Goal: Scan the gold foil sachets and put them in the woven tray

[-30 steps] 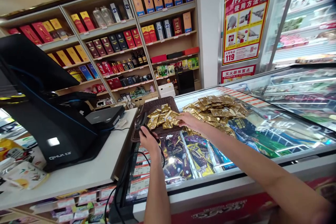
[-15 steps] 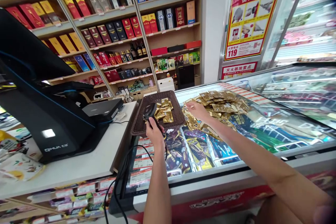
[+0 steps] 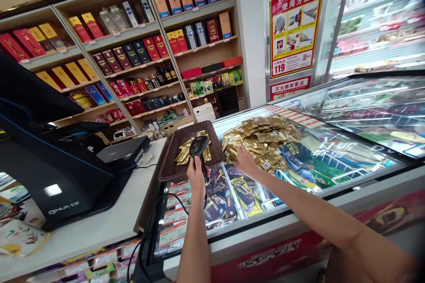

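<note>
My left hand [image 3: 197, 174] is closed round the handle of a black barcode scanner [image 3: 199, 145], its head over a brown woven basket [image 3: 168, 159]. Several small gold packets [image 3: 184, 152] lie inside that basket. My right hand [image 3: 246, 161] is at the near left side of a large heap of gold packets [image 3: 262, 135] on the freezer's glass top. Its fingers look slightly apart and reach down to the packets; no packet shows clearly in them, and the fingertips are partly hard to make out.
A chest freezer [image 3: 299, 203] with a glass lid holds wrapped ice creams [image 3: 246, 194]. Left of it stands a counter [image 3: 116, 225] with a black checkout terminal [image 3: 66, 172]. The scanner's black cable [image 3: 156, 212] hangs between them. Shelves [image 3: 133, 31] of boxes stand behind.
My right hand has moved back from beside the basket's rim to the near part of the heap. The scanner has turned and shifted right over the basket. The whole view has swung slightly.
</note>
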